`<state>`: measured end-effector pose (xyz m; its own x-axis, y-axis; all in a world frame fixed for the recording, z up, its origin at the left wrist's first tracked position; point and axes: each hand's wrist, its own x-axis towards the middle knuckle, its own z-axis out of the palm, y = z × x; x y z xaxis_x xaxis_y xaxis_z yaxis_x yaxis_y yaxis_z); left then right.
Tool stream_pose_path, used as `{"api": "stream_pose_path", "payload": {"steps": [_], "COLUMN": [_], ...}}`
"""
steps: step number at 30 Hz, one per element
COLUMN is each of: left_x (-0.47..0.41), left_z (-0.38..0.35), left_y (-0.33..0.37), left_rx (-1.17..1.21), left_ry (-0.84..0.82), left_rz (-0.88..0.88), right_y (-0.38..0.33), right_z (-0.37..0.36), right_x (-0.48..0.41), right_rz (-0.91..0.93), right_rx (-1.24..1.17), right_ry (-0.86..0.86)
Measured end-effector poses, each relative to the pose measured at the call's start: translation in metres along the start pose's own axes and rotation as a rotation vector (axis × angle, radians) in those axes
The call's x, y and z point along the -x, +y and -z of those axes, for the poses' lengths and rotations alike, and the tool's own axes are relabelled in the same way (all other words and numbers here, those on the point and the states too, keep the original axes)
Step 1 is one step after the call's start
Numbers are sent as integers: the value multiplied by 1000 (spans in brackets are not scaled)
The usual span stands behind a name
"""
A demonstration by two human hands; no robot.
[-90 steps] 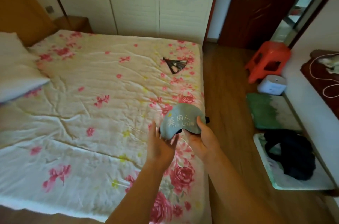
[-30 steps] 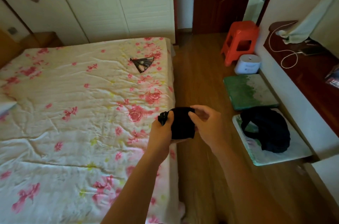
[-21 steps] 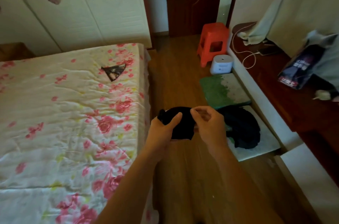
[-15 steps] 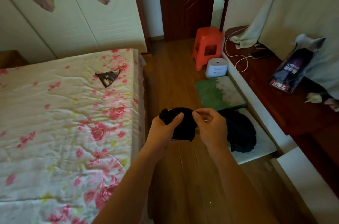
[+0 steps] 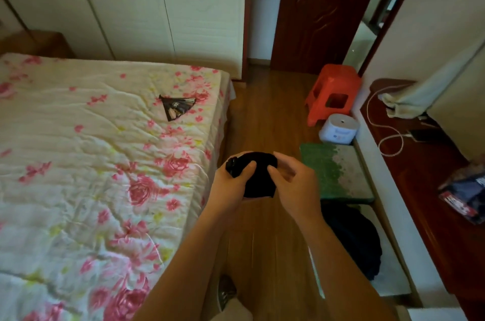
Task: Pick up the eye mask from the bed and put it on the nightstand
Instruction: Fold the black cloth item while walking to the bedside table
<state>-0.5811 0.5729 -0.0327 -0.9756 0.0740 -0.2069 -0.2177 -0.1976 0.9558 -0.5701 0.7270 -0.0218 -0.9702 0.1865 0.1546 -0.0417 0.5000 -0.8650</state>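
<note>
**Two hands hold the folded eye mask over the floor beside the bed**

Both hands are closed on the eye mask (image 5: pixel 258 179), which shows only its black side, bunched between them. The left hand (image 5: pixel 231 186) wraps its fingers round the left end, thumb laid across the top; the right hand (image 5: pixel 294 184) pinches the right edge with curled fingers. The mask hangs in the air above the wooden floor (image 5: pixel 265 115), just off the right edge of the bed (image 5: pixel 105 163).

Three seconds ago the mask was held open over the bed's right edge with its blue printed face up; it is now turned dark side out and carried clear of the mattress. Over the last half second the view has swung back to the left, so more of the bed shows and the hands keep the same grip.

On the bed near its far right corner lies a dark folding fan (image 5: pixel 177 108). A wooden nightstand (image 5: pixel 34 42) stands past the bed's far left corner, well apart from the mask. To the right on the floor are an orange stool (image 5: pixel 332 92), a white round appliance (image 5: pixel 339 129), a green mat (image 5: pixel 333 171) and a dark garment (image 5: pixel 354 239) on a pale mat. A red-brown tabletop (image 5: pixel 425 179) along the right wall carries a white cable (image 5: pixel 385 134), a phone (image 5: pixel 422 134) and a dark packet (image 5: pixel 464 200). The bed lies between the hands and the nightstand.
</note>
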Motion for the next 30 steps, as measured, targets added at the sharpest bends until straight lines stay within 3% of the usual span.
{"api": "stream_pose_path", "payload": {"steps": [9, 18, 30], "left_x": [-149, -278, -504], "left_z": [-12, -52, -152], "left_y": [73, 66, 130], "left_rx": [25, -173, -220], "left_ry": [44, 163, 265], "left_rz": [-25, -41, -71], "right_y": [-29, 31, 71], "right_z": [-13, -26, 10], "right_x": [-169, -297, -567], "right_rz": [85, 3, 13], "right_rx": [67, 8, -86], "right_ry": [35, 32, -59]}}
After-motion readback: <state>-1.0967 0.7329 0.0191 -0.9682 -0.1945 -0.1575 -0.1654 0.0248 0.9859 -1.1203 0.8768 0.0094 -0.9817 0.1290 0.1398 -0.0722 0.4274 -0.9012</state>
